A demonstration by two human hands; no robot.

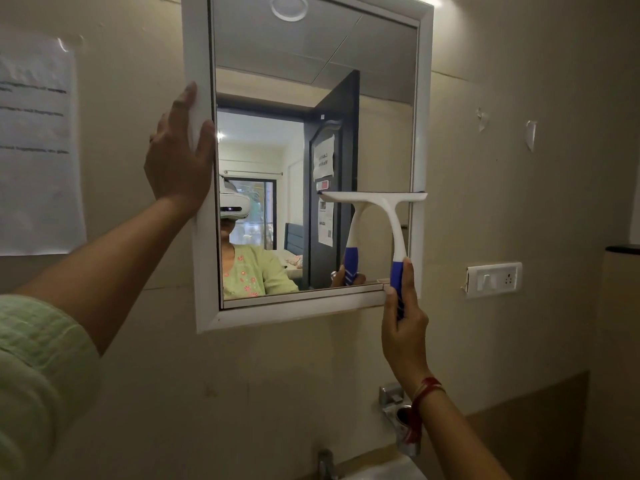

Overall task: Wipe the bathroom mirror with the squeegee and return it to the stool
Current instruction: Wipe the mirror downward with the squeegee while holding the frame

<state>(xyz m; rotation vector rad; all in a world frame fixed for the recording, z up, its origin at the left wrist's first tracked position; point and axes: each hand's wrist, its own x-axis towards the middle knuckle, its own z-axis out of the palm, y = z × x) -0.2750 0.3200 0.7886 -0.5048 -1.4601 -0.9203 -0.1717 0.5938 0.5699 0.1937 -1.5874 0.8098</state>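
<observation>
The white-framed bathroom mirror (204, 271) hangs on the beige wall, filling the upper middle of the head view. My left hand (178, 154) lies flat with fingers spread against the mirror's left frame edge. My right hand (403, 327) grips the blue handle of the white squeegee (388, 209). The squeegee's blade lies level against the glass at the lower right part of the mirror, reaching the right frame edge. The stool is out of view.
A printed paper sheet (34, 150) is taped to the wall on the left. A switch and socket plate (493, 278) sits right of the mirror. Chrome taps (393, 396) and a white basin rim (381, 471) lie below.
</observation>
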